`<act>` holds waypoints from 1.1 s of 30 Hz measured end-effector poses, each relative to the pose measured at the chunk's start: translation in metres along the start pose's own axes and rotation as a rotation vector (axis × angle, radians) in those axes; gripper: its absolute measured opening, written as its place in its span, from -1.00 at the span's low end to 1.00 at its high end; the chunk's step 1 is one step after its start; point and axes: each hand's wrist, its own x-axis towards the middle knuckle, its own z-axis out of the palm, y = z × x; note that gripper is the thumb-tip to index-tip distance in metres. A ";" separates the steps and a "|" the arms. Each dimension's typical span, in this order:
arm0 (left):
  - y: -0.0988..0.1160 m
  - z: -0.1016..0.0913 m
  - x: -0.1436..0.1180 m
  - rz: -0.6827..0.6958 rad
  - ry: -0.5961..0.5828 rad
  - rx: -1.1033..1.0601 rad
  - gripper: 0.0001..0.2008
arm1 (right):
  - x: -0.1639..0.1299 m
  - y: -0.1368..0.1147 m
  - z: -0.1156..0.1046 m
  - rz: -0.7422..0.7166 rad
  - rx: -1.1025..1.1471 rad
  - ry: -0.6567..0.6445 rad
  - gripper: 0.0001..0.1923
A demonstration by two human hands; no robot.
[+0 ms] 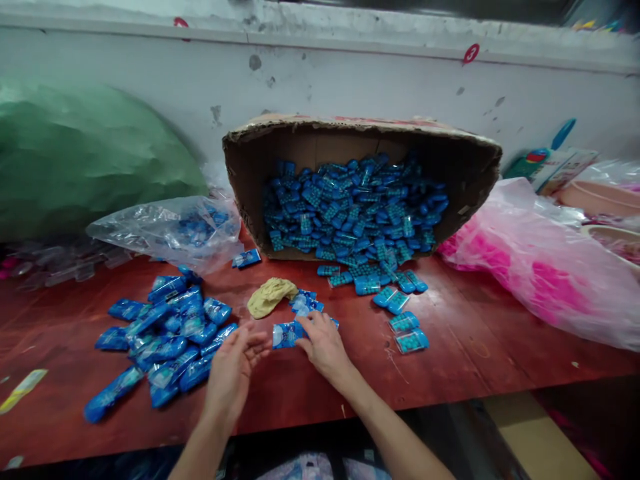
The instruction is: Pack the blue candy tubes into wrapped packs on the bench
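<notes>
Reaching over a flat blue packet (285, 335), the right hand (324, 343) has its thumb and fingers bent onto the printed surface; whether it is pinching the packet or only pressing it to the worktop (480, 350), I cannot tell. The left hand (239, 357) is just beside the packet's near-left end, half open with fingers loosely curled, and nothing shows in its grasp.

Left of the left hand lies a loose heap of blue wrapped packs (175, 327), plump and glossy. They look finished, so a fair batch seems done. Straight beyond the right hand sits a small group of blue wrappers (306, 301), and touching or just beside it, to its left, a crumpled yellowish cloth (270, 297). The packet under the right hand looks flat and so probably unfilled.

Much seems left. To the right of the right hand, several blue cases (413, 341) with small teal pieces lie loose on the worktop. Farther beyond both hands, a cardboard box (243, 193) on its side holds a deep pile of similar cases (350, 207), far more than the heap by the left hand. I judge the work to be at an early stage.
</notes>
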 end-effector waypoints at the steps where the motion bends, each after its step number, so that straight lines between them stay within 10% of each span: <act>1: -0.012 0.003 0.001 0.019 -0.011 0.052 -0.74 | 0.007 -0.004 0.004 -0.002 -0.072 -0.043 -0.64; 12: -0.039 0.006 0.013 0.141 0.120 0.370 -0.43 | 0.012 -0.012 0.004 -0.015 -0.022 -0.044 -0.96; 16: -0.047 0.015 0.007 -0.002 -0.116 0.346 -0.65 | -0.007 -0.010 -0.002 0.003 0.551 -0.003 -0.94; 21: -0.057 0.020 0.006 -0.075 -0.197 0.195 -0.73 | -0.012 -0.003 0.009 0.419 1.242 -0.039 -0.73; 33: -0.067 0.036 0.007 -0.014 -0.104 0.202 -0.67 | -0.013 -0.005 0.023 0.468 1.138 0.085 -0.78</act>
